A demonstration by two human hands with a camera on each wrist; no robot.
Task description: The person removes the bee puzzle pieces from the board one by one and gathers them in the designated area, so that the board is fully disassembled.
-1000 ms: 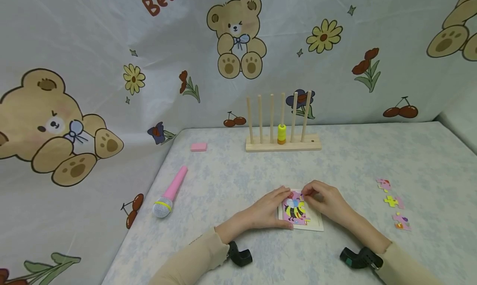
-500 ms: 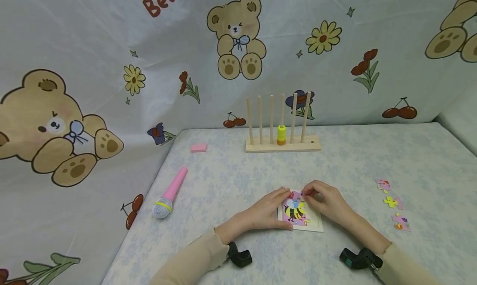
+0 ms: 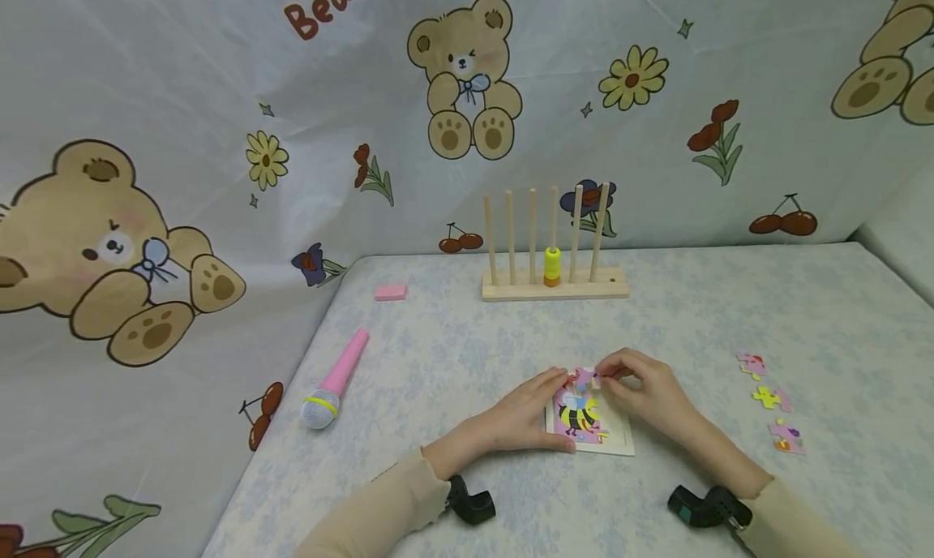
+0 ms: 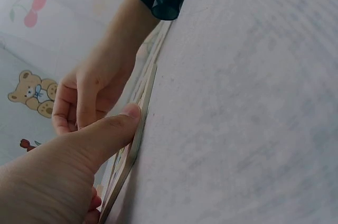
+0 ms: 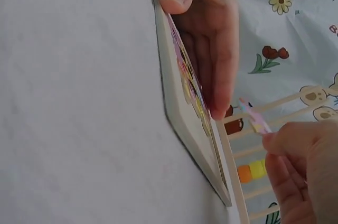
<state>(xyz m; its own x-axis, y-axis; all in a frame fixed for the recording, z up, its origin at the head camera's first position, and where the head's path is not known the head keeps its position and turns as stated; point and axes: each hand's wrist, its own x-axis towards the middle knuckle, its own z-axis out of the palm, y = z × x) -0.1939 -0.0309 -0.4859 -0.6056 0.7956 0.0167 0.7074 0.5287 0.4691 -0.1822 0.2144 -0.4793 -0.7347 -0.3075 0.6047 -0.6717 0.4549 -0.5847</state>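
A puzzle board (image 3: 619, 435) with a pink bee picture and a pale wooden frame lies on the table. My left hand (image 3: 516, 422) rests along its left side with the fingers mostly straight. In the left wrist view, the thumb (image 4: 119, 126) presses on the near rim. Over the board's upper right part, my right hand (image 3: 649, 389) pinches a pink puzzle piece between thumb and index finger. The right wrist view shows this piece (image 5: 256, 119) raised above the board and tilted. Its far side is hidden.
Several loose puzzle pieces (image 3: 768, 396) lie in a column on the right. Behind the board stands a wooden peg rack (image 3: 503, 293) with yellow and orange rings on one peg. A pink toy microphone (image 3: 343, 371) and a pink block (image 3: 390, 293) lie on the left.
My right hand has lifted slightly up and away from the board, with the puzzle piece tilting in its fingers. The left hand stays in place. The head view has shifted a little.
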